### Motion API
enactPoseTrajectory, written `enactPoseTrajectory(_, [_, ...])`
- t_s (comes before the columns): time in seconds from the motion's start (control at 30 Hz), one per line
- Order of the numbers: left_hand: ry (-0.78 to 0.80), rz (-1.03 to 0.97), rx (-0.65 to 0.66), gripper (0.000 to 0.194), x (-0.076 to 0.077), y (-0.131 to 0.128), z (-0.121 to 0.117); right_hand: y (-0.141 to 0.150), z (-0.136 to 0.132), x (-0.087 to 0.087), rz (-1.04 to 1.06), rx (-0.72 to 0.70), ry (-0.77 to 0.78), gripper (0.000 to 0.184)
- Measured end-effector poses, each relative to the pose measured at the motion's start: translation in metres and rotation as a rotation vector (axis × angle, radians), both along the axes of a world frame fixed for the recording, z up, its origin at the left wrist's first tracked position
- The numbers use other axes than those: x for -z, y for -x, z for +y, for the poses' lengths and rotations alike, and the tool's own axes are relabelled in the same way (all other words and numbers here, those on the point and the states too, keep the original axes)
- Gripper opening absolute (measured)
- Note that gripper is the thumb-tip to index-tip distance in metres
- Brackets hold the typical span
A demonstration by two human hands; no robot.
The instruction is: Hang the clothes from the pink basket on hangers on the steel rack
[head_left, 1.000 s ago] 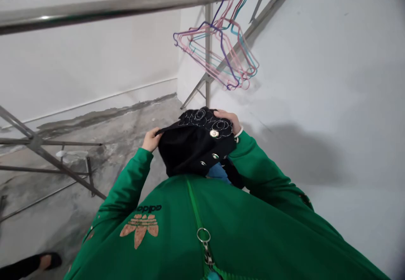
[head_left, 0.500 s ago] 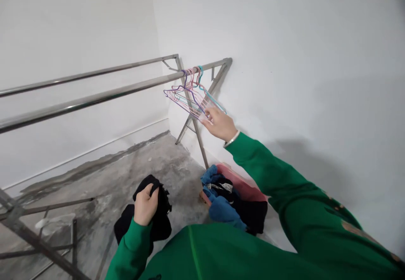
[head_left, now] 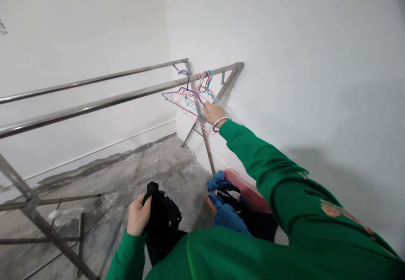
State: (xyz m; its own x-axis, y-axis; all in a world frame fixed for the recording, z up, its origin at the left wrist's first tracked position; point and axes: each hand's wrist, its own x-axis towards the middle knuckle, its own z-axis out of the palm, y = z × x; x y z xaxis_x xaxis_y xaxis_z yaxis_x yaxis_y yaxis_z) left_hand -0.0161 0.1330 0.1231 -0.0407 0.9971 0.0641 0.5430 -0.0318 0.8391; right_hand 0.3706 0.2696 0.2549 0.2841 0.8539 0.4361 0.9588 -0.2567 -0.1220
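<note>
Pinched in my right hand (head_left: 214,113) is the right end of a purple clothes hanger (head_left: 183,107). The hanger's hook stands up beside the front rail, lifted off it. Just behind it, several pink hangers (head_left: 198,79) and a teal hanger (head_left: 209,77) hang close together on the rail. Low in front of me, my left hand (head_left: 138,214) grips a black garment (head_left: 163,212) at its upper edge. The cloth hangs down in folds, and its lower part is hidden behind my green top.
A metal drying rack (head_left: 104,106) with two long rails reaches to the corner, its crossed legs on the concrete floor (head_left: 133,183). Under its far end stands a pink basket (head_left: 249,193) heaped with blue and black clothes (head_left: 229,216). White walls meet behind the rack.
My right hand has closed on the purple hanger and raised its hook off the rail. My left hand has turned the black garment, which now hangs more to the right. The view has shifted slightly.
</note>
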Motion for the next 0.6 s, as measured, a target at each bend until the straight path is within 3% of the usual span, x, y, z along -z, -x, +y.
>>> enactPoseTrajectory(0.1, [-0.02,0.037,0.018,0.027,-0.007,0.0,0.011,-0.001,-0.028,0.027,0.175,-0.159,-0.199,0.032])
enactPoseTrajectory(0.2, [-0.067,0.066,0.07,0.028,-0.013,-0.001,0.03,0.017,-0.075,0.082,0.559,-0.379,-0.411,0.029])
enactPoseTrajectory(0.27, [-0.067,0.091,0.114,0.026,-0.017,-0.004,0.046,0.039,-0.112,0.12,0.937,-0.515,-0.382,0.039])
enactPoseTrajectory(0.33, [-0.039,0.125,0.165,0.022,-0.021,-0.008,0.065,0.056,-0.148,0.144,1.292,-0.585,-0.245,0.046])
enactPoseTrajectory(0.43, [0.06,0.14,0.201,0.016,-0.023,-0.011,0.093,0.057,-0.185,0.151,1.516,-0.62,-0.069,0.042])
enactPoseTrajectory(0.6, [0.113,0.141,0.271,0.014,-0.026,-0.02,0.114,0.023,-0.195,0.124,1.295,-0.749,0.157,0.031])
